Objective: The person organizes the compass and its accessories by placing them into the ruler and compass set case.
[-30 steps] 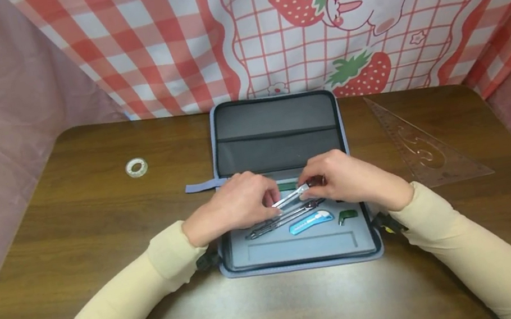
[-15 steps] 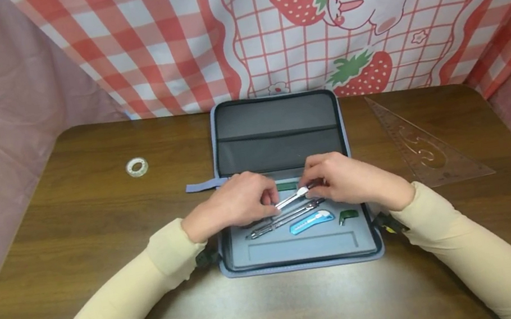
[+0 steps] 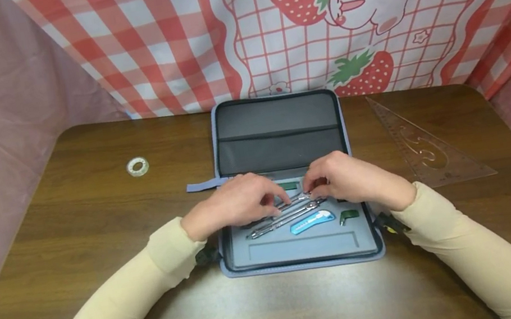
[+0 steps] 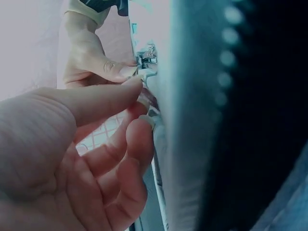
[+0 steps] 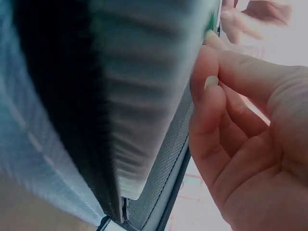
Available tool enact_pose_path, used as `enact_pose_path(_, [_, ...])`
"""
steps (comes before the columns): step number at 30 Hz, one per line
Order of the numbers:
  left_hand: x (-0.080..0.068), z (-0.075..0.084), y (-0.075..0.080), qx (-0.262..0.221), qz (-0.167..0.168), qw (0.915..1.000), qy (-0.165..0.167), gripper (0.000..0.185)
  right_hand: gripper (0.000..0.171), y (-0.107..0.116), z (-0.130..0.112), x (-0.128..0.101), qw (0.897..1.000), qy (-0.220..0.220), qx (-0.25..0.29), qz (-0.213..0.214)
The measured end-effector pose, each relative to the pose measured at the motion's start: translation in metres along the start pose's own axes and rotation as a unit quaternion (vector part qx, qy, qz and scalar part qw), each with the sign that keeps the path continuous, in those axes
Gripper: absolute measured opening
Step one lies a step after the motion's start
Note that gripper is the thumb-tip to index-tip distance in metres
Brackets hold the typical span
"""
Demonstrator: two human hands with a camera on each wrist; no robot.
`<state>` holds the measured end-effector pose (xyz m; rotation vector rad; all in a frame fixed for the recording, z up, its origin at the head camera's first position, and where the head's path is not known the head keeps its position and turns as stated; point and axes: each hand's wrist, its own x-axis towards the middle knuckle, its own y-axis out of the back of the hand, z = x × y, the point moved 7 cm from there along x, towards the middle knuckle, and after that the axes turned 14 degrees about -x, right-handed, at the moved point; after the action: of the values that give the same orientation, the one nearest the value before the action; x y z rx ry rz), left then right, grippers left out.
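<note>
Both hands pinch a metal compass [image 3: 296, 200] by its ends: left hand [image 3: 235, 203] with fingertips curled on the left end, right hand [image 3: 346, 177] on the right. It lies low over the foam tray of the open case [image 3: 276, 133], above a second compass [image 3: 286, 218], a blue cutter [image 3: 311, 222] and a green piece [image 3: 347, 215]. The case sits mid-surface [image 3: 90, 211], with bare wood on each side; a tape roll [image 3: 137, 166] lies far left, a set square [image 3: 425, 149] right.
</note>
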<state>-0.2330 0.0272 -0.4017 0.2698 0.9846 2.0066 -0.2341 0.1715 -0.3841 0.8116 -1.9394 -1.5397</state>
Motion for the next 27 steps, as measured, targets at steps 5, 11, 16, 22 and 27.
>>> enact_pose_path(5, [-0.001, 0.005, -0.002, 0.030, -0.011, 0.9993, -0.021, 0.029, 0.012, 0.001, -0.003, -0.001, 1.000, 0.009, -0.025, 0.007])
enact_pose_path(11, [-0.002, 0.008, -0.003, 0.046, -0.010, 0.9981, -0.039, 0.030, 0.014, 0.005, -0.009, -0.003, 0.996, -0.007, -0.082, 0.030])
enact_pose_path(16, [-0.002, 0.007, -0.002, 0.045, -0.007, 0.9979, -0.046, 0.029, 0.017, 0.006, -0.012, -0.004, 0.995, 0.004, -0.094, 0.044])
enact_pose_path(22, [-0.001, 0.007, -0.002, 0.049, -0.001, 0.9975, -0.051, 0.025, 0.018, 0.005, -0.014, -0.004, 0.994, 0.026, -0.102, 0.037])
enact_pose_path(27, [0.000, 0.007, -0.004, 0.065, -0.002, 0.9963, -0.058, 0.023, 0.019, 0.003, -0.011, -0.004, 0.996, 0.027, -0.086, 0.023])
